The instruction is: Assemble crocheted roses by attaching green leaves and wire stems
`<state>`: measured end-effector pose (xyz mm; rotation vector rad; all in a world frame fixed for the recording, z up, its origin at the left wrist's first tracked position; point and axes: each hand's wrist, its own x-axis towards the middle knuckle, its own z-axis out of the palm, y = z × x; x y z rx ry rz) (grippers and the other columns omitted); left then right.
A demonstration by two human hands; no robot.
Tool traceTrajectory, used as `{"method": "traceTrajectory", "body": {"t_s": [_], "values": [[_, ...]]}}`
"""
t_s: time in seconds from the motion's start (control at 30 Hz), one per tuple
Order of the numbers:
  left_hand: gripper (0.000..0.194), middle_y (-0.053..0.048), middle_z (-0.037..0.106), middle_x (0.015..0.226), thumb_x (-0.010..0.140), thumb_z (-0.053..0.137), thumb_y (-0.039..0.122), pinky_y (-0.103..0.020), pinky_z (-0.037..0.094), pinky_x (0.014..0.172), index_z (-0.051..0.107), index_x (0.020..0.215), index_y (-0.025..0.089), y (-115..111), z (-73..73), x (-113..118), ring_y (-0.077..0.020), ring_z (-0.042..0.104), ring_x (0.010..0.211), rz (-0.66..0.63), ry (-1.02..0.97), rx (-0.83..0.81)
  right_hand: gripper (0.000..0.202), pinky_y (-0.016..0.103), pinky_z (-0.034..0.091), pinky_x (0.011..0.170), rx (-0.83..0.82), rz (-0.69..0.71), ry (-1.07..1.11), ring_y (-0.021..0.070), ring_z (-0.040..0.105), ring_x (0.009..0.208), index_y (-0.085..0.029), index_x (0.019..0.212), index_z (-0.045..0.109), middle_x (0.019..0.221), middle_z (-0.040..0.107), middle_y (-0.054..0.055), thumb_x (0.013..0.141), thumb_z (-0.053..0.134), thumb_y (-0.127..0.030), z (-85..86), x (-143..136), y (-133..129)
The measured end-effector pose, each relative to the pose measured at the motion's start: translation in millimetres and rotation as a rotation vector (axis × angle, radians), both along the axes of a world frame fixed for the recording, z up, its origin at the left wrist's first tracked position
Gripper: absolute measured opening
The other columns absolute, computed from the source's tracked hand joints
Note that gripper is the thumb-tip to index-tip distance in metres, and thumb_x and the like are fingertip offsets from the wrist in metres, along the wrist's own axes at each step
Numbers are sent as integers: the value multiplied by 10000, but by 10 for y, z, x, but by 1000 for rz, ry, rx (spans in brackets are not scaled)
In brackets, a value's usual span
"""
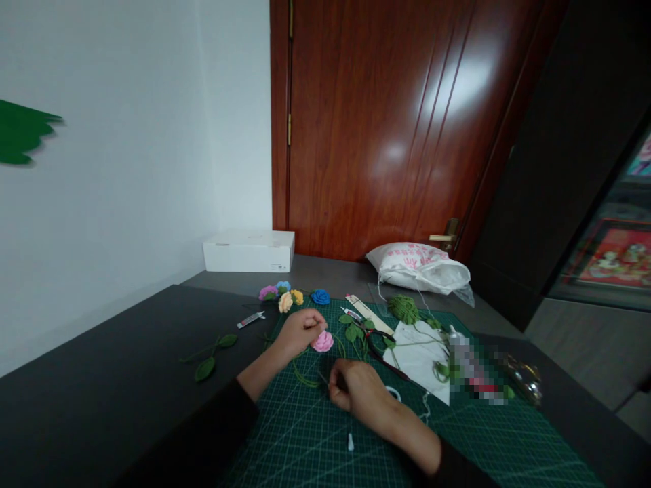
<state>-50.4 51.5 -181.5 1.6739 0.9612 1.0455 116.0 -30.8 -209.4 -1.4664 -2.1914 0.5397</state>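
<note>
My left hand (304, 330) is closed, with its fingers and thumb at a pink crocheted flower (323, 341), just above the cutting mat. A little nearer to me, my right hand (360, 394) is pinched shut. A thin line pokes out from its fingertips to the left; what it is cannot be made out. Green yarn stems (305, 379) curve over the mat between the hands. Beyond the left hand lie a blue crocheted flower (321, 296), a cream one (285, 303) and a purple one (268, 292). Green crocheted leaves (352, 332) rest right of the pink flower.
On the green cutting mat (295, 447) lie dark-handled scissors (379, 349), a white sheet (420, 359), a green yarn ball (403, 308) and a small white cap (350, 442). A glue tube (251, 320) and leafy stem (206, 368) lie left. Behind stand a white box (249, 252) and bag (420, 266).
</note>
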Motion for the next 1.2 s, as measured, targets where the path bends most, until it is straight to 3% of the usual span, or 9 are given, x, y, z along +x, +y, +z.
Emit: {"method": "traceTrajectory", "body": {"t_s": [0.13, 0.3, 0.37, 0.5, 0.6, 0.7, 0.8, 0.97, 1.2], "values": [[196, 56, 543, 494, 784, 590, 367, -168, 292, 340, 548, 755, 177, -57, 1, 40, -72, 393, 339, -84, 10, -7, 129, 207, 449, 573, 37, -89, 211, 142, 650, 644, -158, 839, 576, 745, 692, 44, 800, 476, -85, -17, 78, 127], [131, 44, 570, 538, 727, 651, 280, -176, 329, 381, 587, 700, 169, -195, -45, 146, -87, 472, 393, -178, 58, 30, 79, 221, 484, 591, 56, -151, 366, 144, 645, 620, -186, 784, 538, 703, 676, 28, 785, 504, -114, -129, 64, 169], [73, 51, 556, 489, 709, 641, 210, -178, 326, 416, 589, 679, 169, -229, -80, 180, -89, 472, 401, -184, 62, 38, 48, 232, 499, 606, 53, -177, 397, 154, 663, 641, -190, 776, 534, 716, 691, 42, 823, 523, -183, -181, 27, 172], [76, 49, 543, 453, 680, 645, 174, -194, 338, 470, 577, 647, 167, -212, -126, 193, -98, 484, 429, -129, 21, 34, 212, 237, 498, 542, 2, -232, 380, 153, 668, 587, -181, 853, 571, 736, 727, 46, 928, 475, -354, -172, 65, 243], [119, 48, 544, 468, 700, 654, 241, -193, 333, 459, 564, 663, 172, -154, -130, 158, -94, 468, 418, -35, -39, 8, 291, 244, 500, 558, -39, -324, 271, 148, 663, 592, -174, 877, 610, 785, 741, 53, 974, 428, -379, -39, 355, 353], [187, 59, 528, 451, 718, 656, 319, -178, 279, 406, 537, 674, 181, -96, -126, 115, -73, 397, 355, 64, -99, -35, 171, 301, 522, 761, -78, -487, 84, 194, 680, 855, -143, 902, 654, 953, 719, 116, 933, 570, -288, 98, 796, 442], [263, 64, 512, 423, 689, 692, 380, -168, 220, 360, 522, 658, 183, -61, -130, 96, -52, 327, 301, 126, -145, -83, 247, 416, 539, 854, -198, -581, -87, 218, 646, 998, -150, 1121, 625, 1152, 649, 84, 925, 624, -301, 127, 1108, 476], [312, 59, 517, 406, 637, 737, 407, -153, 181, 328, 530, 647, 174, -44, -135, 95, -39, 304, 276, 174, -201, -135, 304, 416, 546, 865, -355, -529, -137, 227, 635, 1044, -183, 1207, 597, 1232, 615, 88, 933, 617, -314, 52, 1147, 524], [268, 57, 541, 435, 667, 723, 357, -143, 177, 334, 537, 696, 166, -42, -75, 39, -25, 292, 279, 195, -288, -165, 306, 409, 564, 818, -403, -371, 117, 210, 654, 972, -160, 1198, 594, 1181, 636, 81, 946, 595, -334, 29, 1020, 615]]}}
